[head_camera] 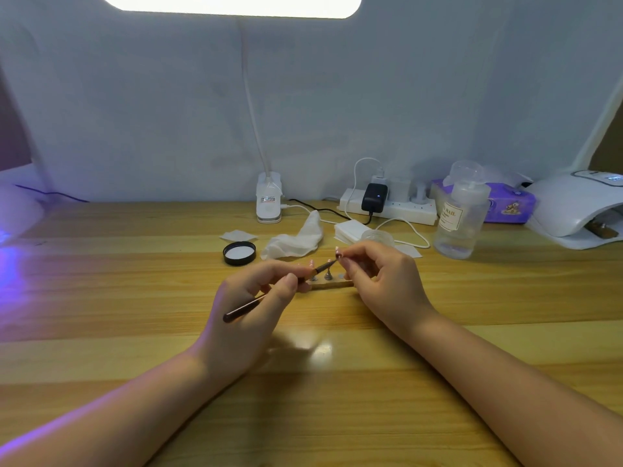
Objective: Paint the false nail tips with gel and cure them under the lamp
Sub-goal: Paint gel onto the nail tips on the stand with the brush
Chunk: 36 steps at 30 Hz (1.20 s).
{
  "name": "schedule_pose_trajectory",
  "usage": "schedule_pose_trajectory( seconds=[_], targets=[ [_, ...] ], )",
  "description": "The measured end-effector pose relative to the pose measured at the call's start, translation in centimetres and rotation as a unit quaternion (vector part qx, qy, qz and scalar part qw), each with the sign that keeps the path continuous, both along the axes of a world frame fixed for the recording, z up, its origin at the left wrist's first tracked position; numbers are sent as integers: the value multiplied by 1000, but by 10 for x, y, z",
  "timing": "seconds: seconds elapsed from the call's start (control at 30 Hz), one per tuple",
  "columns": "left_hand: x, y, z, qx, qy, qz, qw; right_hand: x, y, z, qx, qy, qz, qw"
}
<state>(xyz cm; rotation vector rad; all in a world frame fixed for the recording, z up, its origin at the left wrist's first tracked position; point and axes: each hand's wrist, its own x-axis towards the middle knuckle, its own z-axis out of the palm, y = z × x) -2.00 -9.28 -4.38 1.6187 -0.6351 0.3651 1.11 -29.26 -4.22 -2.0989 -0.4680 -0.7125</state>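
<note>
My left hand (256,305) pinches a thin dark brush (249,304), whose tip reaches a small pink false nail tip (338,253). My right hand (381,278) pinches that tip on its little stand, held just above the table. Below and between both hands lies a wooden holder bar (332,284) with metal pegs; another pink tip (310,263) stands on it. The white curing lamp (573,207) sits at the far right, its opening facing me, with something brown inside.
A black jar lid (239,253), a crumpled white wipe (296,241), cotton pads (350,229) and a clear jar (377,236) lie behind my hands. A pump bottle (460,217), purple tissue pack (509,205), power strip (387,205) and desk-lamp clamp base (268,200) line the back.
</note>
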Motion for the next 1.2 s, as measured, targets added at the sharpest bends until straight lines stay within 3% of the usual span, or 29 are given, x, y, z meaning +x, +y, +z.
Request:
schedule_pose_trajectory(
  seconds=[0.23,0.4,0.67,0.83,1.2],
  targets=[
    [0,-1,0,-10,-35,43,998,1,1,0,-6,-6,-8,1000],
    [3,-3,-1,-24,-40,22,999,1,1,0,-12,-6,-10,1000],
    [4,1,0,75,-98,25,992,1,1,0,-8,-3,-16,1000],
    [3,-1,-2,64,-57,40,996,1,1,0,-15,-8,-21,1000],
    [2,3,-3,57,-71,23,996,2,0,-1,-15,-9,-30,999]
  ],
)
